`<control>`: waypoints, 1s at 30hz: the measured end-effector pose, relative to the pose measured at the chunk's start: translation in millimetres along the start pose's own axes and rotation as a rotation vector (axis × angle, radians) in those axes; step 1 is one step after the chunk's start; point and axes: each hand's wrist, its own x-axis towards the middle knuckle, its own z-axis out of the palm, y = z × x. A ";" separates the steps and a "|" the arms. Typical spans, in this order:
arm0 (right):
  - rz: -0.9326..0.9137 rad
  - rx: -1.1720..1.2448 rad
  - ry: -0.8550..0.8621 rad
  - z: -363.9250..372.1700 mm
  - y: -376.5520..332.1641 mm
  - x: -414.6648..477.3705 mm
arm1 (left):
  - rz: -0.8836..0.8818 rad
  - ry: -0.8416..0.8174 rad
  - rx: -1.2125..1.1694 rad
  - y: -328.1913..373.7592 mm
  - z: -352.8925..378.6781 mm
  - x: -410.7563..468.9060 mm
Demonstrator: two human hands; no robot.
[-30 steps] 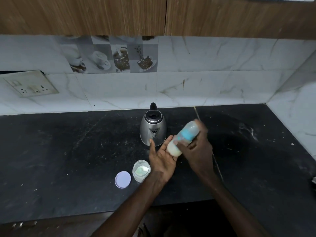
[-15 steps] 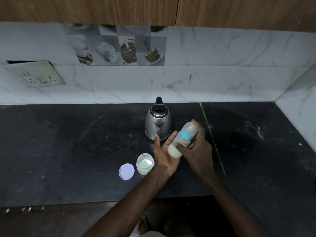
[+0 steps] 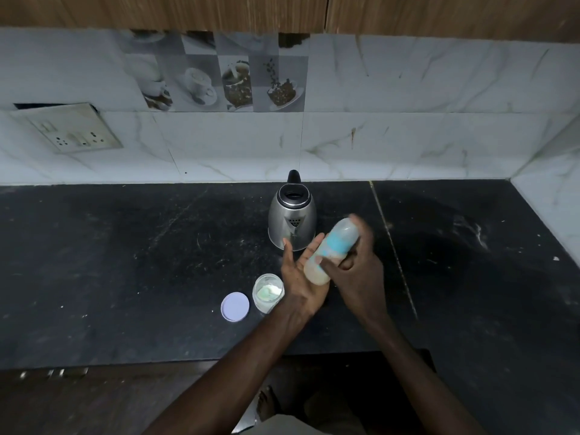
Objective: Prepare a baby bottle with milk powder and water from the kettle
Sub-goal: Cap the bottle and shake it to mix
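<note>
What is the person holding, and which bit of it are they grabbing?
The baby bottle. The right hand has its grip round the bottle's middle, near the blue band. The milky bottom end sits against the open left hand.

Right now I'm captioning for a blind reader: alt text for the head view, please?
A person's right hand grips a tilted baby bottle against the open left hand, above a black counter. A steel kettle stands behind; an open jar and a lilac lid sit to the left.
</note>
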 end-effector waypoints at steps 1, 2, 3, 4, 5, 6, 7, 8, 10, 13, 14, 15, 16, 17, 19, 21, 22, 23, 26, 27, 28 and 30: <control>-0.023 -0.042 -0.054 -1.4 2.6 -0.4 | -0.007 -0.007 -0.001 -0.1 1.9 -1.4; -0.034 -0.044 -0.042 -4.9 3.7 1.6 | -0.003 0.000 0.001 0.1 2.4 -1.6; -0.034 -0.009 0.011 -8.8 3.2 6.1 | 0.012 0.016 0.012 0.7 1.7 -0.9; -0.027 0.040 0.076 -12.1 2.1 10.9 | 0.026 0.038 0.034 0.9 -0.6 -0.8; -0.029 0.077 0.135 -15.2 0.8 14.3 | 0.033 0.058 0.059 0.5 -2.4 -0.5; -0.039 0.103 0.170 -17.5 -1.5 15.6 | 0.035 0.074 0.076 0.1 -3.9 -0.1; -0.052 0.117 0.173 -18.0 -4.1 15.0 | 0.035 0.085 0.088 0.1 -5.0 0.0; -0.060 0.113 0.152 -18.9 -5.9 15.7 | 0.034 0.087 0.094 -0.2 -4.5 0.1; -0.075 0.103 0.059 -24.0 -7.3 20.1 | 0.029 0.071 0.090 0.1 -3.3 -0.9; -0.167 0.001 -0.063 -36.1 -9.0 30.9 | 0.032 0.060 0.077 0.9 -3.9 0.9; -0.175 0.003 0.001 -36.5 -10.0 33.0 | 0.034 0.071 0.075 0.8 -4.3 2.0; -0.154 0.061 0.125 -33.1 -10.9 32.2 | 0.033 0.081 0.073 0.7 -4.7 3.3; -0.099 0.146 0.235 -26.1 -11.4 28.6 | 0.033 0.083 0.065 0.7 -4.0 3.8; -0.039 0.175 0.269 -17.6 -12.3 24.4 | 0.028 0.077 0.044 0.9 -2.5 3.0; 0.004 0.064 0.088 -2.4 -11.1 12.1 | 0.009 0.022 -0.028 0.9 3.1 -0.4; -0.023 -0.016 -0.073 4.7 3.0 1.1 | -0.012 -0.027 -0.079 2.4 8.1 -3.0; -0.026 -0.009 -0.083 3.8 7.5 0.0 | -0.017 -0.024 -0.089 2.7 8.6 -2.7; -0.030 -0.005 -0.088 3.1 11.2 0.8 | -0.018 -0.014 -0.094 2.5 6.8 -1.8; -0.019 -0.020 -0.194 -3.4 16.1 7.8 | -0.032 0.033 -0.093 0.4 2.5 0.3; -0.014 -0.027 -0.242 -7.6 17.8 11.6 | -0.034 0.042 -0.092 -0.3 1.4 1.0; -0.007 -0.031 -0.291 -12.0 19.7 15.5 | -0.034 0.045 -0.093 -0.6 1.0 1.5; -0.013 -0.026 -0.371 -17.8 21.8 20.9 | -0.034 0.043 -0.096 1.0 2.0 0.2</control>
